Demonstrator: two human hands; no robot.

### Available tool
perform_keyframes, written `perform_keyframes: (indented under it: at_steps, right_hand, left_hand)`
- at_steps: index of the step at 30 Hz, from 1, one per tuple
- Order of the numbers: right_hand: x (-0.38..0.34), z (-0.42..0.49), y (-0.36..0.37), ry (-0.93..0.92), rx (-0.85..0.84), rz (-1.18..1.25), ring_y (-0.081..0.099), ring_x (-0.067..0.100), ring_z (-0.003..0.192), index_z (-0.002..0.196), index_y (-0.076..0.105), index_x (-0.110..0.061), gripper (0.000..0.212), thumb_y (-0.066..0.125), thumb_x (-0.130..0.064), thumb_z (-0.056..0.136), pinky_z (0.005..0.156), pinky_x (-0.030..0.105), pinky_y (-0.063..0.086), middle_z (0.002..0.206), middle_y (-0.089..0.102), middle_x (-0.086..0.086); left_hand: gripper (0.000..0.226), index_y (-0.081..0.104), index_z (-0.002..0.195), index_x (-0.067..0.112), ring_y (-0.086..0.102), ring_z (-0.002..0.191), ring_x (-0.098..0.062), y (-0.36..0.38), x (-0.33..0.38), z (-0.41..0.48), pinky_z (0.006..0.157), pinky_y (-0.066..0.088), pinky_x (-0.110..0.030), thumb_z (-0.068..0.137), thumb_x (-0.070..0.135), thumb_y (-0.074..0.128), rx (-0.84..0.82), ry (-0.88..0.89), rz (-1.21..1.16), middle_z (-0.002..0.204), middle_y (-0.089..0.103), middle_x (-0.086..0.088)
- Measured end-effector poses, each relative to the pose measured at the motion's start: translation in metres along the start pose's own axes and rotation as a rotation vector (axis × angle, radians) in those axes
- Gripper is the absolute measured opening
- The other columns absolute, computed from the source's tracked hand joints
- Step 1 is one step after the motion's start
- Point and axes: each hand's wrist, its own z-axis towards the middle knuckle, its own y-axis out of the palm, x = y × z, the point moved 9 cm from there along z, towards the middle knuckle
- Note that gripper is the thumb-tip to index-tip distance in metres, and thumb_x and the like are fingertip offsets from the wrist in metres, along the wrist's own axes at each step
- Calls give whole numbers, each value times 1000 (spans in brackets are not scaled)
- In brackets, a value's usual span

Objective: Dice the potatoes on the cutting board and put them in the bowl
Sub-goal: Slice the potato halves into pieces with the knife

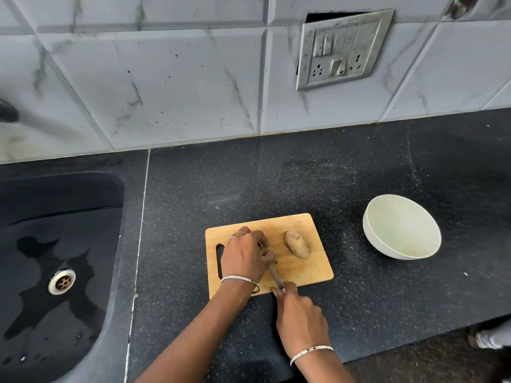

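Observation:
A wooden cutting board [304,269] lies on the black counter. One whole brown potato [297,244] rests on its right half. My left hand [246,257] curls over a second potato [262,251] on the board's left half, hiding nearly all of it. My right hand [298,313] grips a knife by the handle at the board's near edge. The knife blade [275,276] runs up under my left hand's fingers. A white bowl [370,230], with nothing in it, stands on the counter to the right of the board.
A black sink [55,244] with a steel drain [62,281] and wet patches fills the left. A tiled wall with a switch and socket plate [343,49] stands behind. The counter's front edge runs along the lower right.

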Motion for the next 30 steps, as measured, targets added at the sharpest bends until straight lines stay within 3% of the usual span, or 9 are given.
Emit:
perform_keyframes:
  at_steps: [16, 19, 24, 30]
  right_hand:
    - [21, -27, 4, 42, -48, -5, 65, 27, 103, 115, 40, -24, 40, 17, -52, 101, 69, 36, 43, 105, 67, 2]
    - [32, -40, 5, 81, -101, -25, 64, 26, 104, 110, 36, -24, 38, 15, -55, 100, 68, 34, 39, 105, 66, 1]
    - [54, -59, -8, 129, -136, -70, 63, 24, 106, 99, 29, -28, 39, 11, -62, 94, 73, 32, 44, 106, 64, 0]
    - [69, -57, -43, 96, 3, 23, 60, 18, 80, 91, 34, -24, 42, 18, -63, 94, 71, 29, 49, 80, 58, 0]
  left_hand:
    - [16, 69, 88, 29, 57, 86, -16, 1, -1, 1, 65, 41, -25, 75, 37, 71, -14, 24, 1, 93, 59, 7]
    - [16, 68, 89, 30, 56, 86, -16, 1, -1, 0, 65, 41, -24, 76, 39, 71, -16, 44, -9, 91, 59, 7]
    - [25, 66, 96, 31, 54, 85, -10, 0, -6, 0, 67, 40, -23, 77, 45, 72, -58, 110, -90, 88, 58, 13]
    - [48, 60, 112, 31, 57, 99, -12, 0, -22, -7, 84, 48, -29, 70, 42, 78, -150, 178, -73, 106, 65, 11]
